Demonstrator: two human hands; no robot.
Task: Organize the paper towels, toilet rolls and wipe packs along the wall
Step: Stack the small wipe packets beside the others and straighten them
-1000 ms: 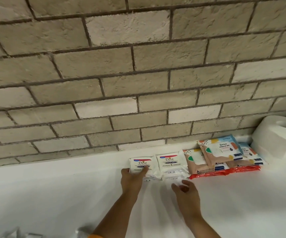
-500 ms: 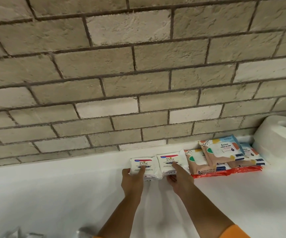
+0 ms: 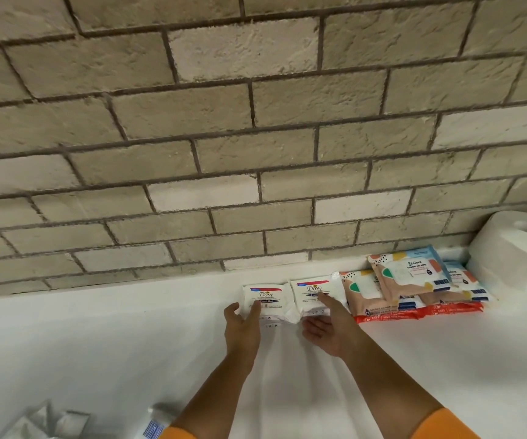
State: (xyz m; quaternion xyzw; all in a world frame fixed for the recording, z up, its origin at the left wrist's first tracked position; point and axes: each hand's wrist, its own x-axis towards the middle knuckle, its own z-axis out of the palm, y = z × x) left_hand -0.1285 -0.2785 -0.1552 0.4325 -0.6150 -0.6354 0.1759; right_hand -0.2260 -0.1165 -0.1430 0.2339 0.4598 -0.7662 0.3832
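Note:
Two small white Dove wipe packs lie side by side on the white surface near the brick wall. My left hand (image 3: 244,324) grips the left Dove pack (image 3: 267,296), thumb at its left edge and a finger on top. My right hand (image 3: 328,324) rests a finger on the right Dove pack (image 3: 308,291), with its other fingers under the pack's front edge. To the right sits a pile of colourful wipe packs (image 3: 411,280) over red packs (image 3: 420,312). A white paper roll (image 3: 509,251) stands upright at the far right.
The brick wall (image 3: 256,137) rises straight behind the row. The white surface (image 3: 97,343) stretches left of the packs. Crumpled plastic packaging (image 3: 43,423) and another pack with blue print (image 3: 153,427) lie at the bottom left near my body.
My right hand moved up from the surface onto the right Dove pack. My left hand stayed on the left Dove pack. The packs look nearly unmoved.

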